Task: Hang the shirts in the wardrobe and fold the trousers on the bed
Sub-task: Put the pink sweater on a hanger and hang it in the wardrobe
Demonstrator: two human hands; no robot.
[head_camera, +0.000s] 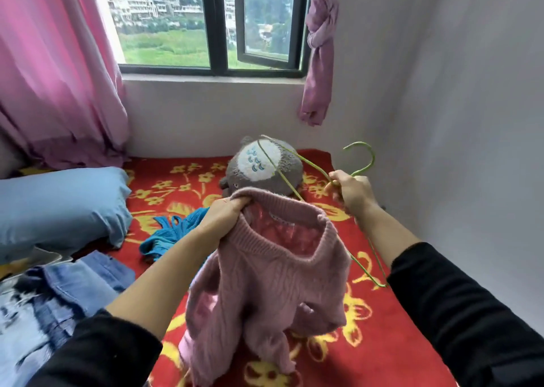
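While our left hand [226,210] clenches its fingers on the ribbed collar of the pink cable-knit sweater [273,283], the garment hangs in the air above the red bed blanket with yellow flowers [382,342]. Its collar is up and its hem is down, so its long axis is almost vertical. The neck opening is wide. Our right hand [351,190] grasps the thin green wire hanger [373,156] with curled fingers, just under the hook. The hook points up toward the right wall, one arm reaches toward the grey plush toy [265,165], and the other runs down beside the sweater. The knit looks soft and is crumpled near the hem.
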